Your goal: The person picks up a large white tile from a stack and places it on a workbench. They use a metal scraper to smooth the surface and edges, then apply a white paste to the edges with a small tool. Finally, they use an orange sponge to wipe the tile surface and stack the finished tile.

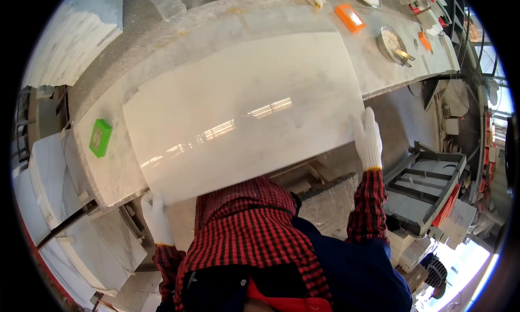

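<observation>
Up close, a large polished white marble slab lies flat on a grey stone workbench, its near edge jutting past the bench's near rim toward the person. The left hand, in a white knit glove, grips the slab's near left corner from below, fingers curled under the edge. The right hand, gloved the same way, grasps the slab's near right corner, its fingers laid up along the right edge. Both forearms wear red-and-black checked sleeves and come in from the lower edge. The slab's glossy face reflects pale streaks of light. On the bench to the left of the slab sits a small green block, apart from it. Far beyond the slab, an orange rectangular block lies on the bench, and to its right a round metal dish rests near the bench's right end. A clear plastic bottle stands at the far edge, left of centre. Stacked white stone tiles lie at the far left, and more pale slabs are piled lower on the left side. To the right, below the bench, stands a grey metal tray frame.
</observation>
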Motion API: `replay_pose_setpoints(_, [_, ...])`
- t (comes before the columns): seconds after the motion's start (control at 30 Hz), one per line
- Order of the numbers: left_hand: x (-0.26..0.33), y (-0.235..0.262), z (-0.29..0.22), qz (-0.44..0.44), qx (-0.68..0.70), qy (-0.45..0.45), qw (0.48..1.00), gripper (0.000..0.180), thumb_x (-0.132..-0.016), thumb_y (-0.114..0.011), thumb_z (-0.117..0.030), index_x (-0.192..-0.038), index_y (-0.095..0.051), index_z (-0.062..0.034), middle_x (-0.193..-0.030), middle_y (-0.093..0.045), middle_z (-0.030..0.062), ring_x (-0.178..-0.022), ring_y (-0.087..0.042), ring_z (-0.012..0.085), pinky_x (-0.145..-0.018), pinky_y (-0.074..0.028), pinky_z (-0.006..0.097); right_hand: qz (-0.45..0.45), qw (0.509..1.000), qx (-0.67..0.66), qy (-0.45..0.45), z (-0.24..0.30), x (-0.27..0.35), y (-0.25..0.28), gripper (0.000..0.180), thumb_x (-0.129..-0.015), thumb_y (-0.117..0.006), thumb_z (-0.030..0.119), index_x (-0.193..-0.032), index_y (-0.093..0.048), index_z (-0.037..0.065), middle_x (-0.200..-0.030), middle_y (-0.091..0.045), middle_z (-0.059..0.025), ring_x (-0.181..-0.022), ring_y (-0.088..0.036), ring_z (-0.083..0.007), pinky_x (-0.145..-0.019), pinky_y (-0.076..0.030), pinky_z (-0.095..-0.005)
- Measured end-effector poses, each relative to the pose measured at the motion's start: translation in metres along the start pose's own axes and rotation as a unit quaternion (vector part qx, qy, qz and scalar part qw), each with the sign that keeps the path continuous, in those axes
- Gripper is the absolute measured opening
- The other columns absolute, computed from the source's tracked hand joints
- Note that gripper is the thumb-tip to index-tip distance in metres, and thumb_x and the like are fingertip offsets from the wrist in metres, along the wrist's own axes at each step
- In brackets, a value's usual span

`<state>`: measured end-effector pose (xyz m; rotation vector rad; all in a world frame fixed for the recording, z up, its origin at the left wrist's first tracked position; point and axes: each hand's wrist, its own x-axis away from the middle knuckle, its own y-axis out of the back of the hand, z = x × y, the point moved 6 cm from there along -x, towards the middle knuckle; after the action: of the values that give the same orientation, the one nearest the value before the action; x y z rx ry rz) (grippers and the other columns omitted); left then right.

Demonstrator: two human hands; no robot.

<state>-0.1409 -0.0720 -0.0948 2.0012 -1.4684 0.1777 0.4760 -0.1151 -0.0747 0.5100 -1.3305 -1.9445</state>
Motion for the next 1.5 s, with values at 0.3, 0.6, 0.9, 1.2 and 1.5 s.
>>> replay_pose_setpoints(0.3, [-0.017,0.040,-0.004,0.174,-0.140,-0.098,0.970,0.037,-0.099,-0.054,-0.013,-0.131,-0.059,0.0048,-0.114,-0.071,0.0173,-0.097,-0.068,0.0306,-0.086,-0.054,0.036,0.213,0.945,-0.231,-0.087,-0.011,-0.049,-0.039,0.059,-0.111,-0.035,0.041,-0.136,-0.057,-0.009,-0.114,-0.072,-0.0134,-0.098,-0.068,-0.0215,-0.086,-0.055,-0.0371])
replay_pose_setpoints(0.6, [-0.016,-0.012,0.007,-0.071,-0.176,0.104,0.976,0.063,-0.094,-0.054,-0.060,-0.114,-0.073,-0.0038,-0.111,-0.074,0.0174,-0.106,-0.069,0.0366,-0.088,-0.054,0.046,0.215,0.950,-0.199,0.108,0.194,-0.062,-0.131,0.061,-0.111,-0.034,0.043,-0.133,-0.059,-0.008,-0.109,-0.071,-0.0144,-0.095,-0.068,-0.0248,-0.084,-0.056,-0.0402])
replay_pose_setpoints(0.9, [0.039,0.051,0.015,-0.126,0.016,0.129,0.983,0.070,-0.085,-0.061,-0.071,-0.108,-0.075,-0.0065,-0.101,-0.075,0.0141,-0.099,-0.072,0.0311,-0.089,-0.054,0.040,0.247,0.906,-0.281,0.197,0.345,0.032,-0.149,0.060,-0.111,-0.034,0.043,-0.132,-0.059,-0.007,-0.111,-0.071,-0.0150,-0.096,-0.067,-0.0253,-0.084,-0.055,-0.0413])
replay_pose_setpoints(1.2, [0.124,0.229,0.099,-0.243,0.352,-0.019,0.904,0.040,-0.084,-0.081,-0.041,-0.086,-0.069,-0.0033,-0.078,-0.066,-0.0009,-0.074,-0.057,0.0071,-0.070,-0.049,0.027,0.257,0.852,-0.386,0.242,0.465,0.229,-0.149,0.060,-0.111,-0.034,0.042,-0.132,-0.059,-0.007,-0.113,-0.070,-0.0157,-0.097,-0.067,-0.0258,-0.085,-0.055,-0.0424])
replay_pose_setpoints(1.5, [0.239,0.406,0.285,-0.482,0.404,-0.049,0.776,0.037,-0.084,-0.079,-0.036,-0.086,-0.068,-0.0016,-0.076,-0.061,-0.0019,-0.073,-0.053,0.0070,-0.067,-0.047,0.026,0.290,0.792,-0.473,0.254,0.554,0.451,-0.161,0.059,-0.111,-0.034,0.042,-0.132,-0.059,-0.007,-0.115,-0.070,-0.0163,-0.098,-0.067,-0.0262,-0.085,-0.055,-0.0436])
